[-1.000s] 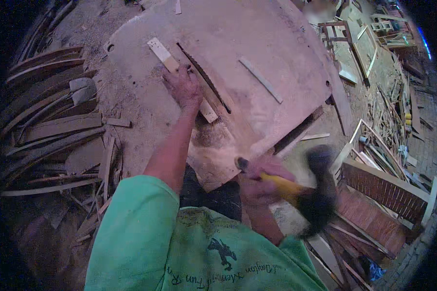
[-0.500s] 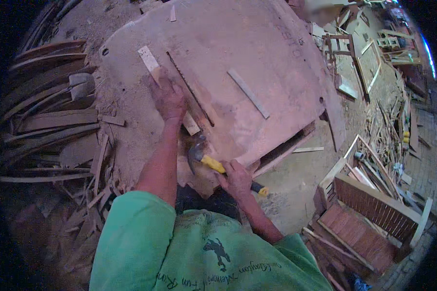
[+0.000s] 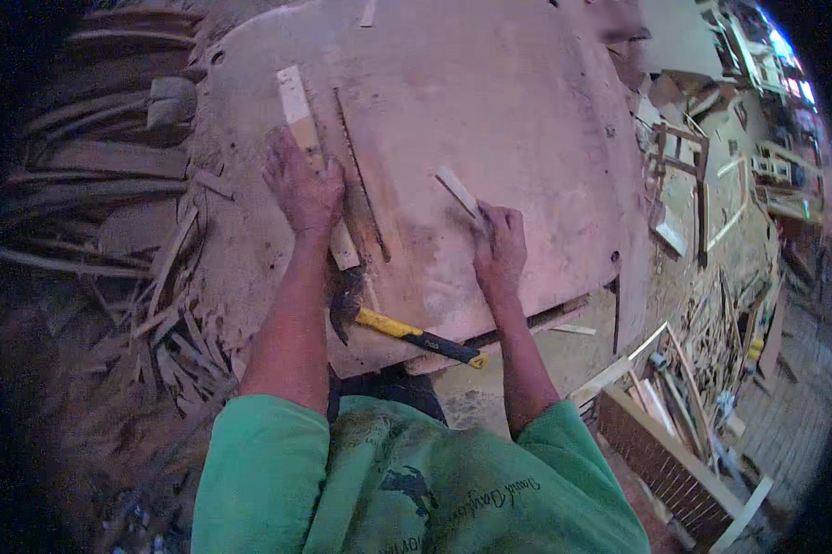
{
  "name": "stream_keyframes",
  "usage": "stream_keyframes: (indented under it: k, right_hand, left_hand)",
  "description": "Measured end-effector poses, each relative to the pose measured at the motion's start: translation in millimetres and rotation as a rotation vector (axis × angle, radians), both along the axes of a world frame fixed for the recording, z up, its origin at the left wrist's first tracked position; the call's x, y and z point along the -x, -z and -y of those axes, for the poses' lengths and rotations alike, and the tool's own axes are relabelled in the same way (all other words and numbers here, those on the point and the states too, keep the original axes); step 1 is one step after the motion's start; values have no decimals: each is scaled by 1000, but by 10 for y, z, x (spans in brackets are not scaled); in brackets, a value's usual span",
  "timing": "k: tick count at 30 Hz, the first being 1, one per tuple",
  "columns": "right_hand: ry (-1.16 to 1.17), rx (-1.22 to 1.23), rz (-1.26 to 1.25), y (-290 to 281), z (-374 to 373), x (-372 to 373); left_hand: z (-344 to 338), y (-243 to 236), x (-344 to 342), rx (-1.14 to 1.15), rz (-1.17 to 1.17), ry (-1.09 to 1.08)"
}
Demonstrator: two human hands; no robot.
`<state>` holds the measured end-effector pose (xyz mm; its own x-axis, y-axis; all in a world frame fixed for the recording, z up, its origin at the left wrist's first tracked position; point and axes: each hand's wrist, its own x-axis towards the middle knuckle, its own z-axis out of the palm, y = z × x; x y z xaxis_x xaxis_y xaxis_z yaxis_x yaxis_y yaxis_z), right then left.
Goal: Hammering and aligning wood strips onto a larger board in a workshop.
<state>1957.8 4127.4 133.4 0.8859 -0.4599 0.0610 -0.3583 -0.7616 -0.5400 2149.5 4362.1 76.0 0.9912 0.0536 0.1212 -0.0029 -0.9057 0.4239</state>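
Head view. Our left hand (image 3: 302,189) lies flat, pinning a pale wooden strip (image 3: 298,111) so it stays put on the worn board (image 3: 517,120). Our right hand (image 3: 499,245) pinches a short slat (image 3: 456,190). A yellow-handled hammer (image 3: 397,328) lies between our forearms, its head shadowed and partly hidden.

The light is soft and dim with a pinkish cast, brightest on the worktop (image 3: 526,111) ahead of both grips. Daylight glares blue-white at the far right rim. Left of the left grip (image 3: 303,185) the scene sinks into shadow. Fisheye bending curves the edges, the corners are black, and detail is soft throughout.
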Motion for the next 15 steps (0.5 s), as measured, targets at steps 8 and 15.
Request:
stream_keyframes:
  k: [8, 15]
  right_hand:
    - [-450, -566, -467, -233, 87, 98]
    - [-713, -226, -398, -52, -28, -247]
  left_hand:
    - [20, -47, -4, 5, -41, 24]
    - [12, -41, 3, 22, 7, 36]
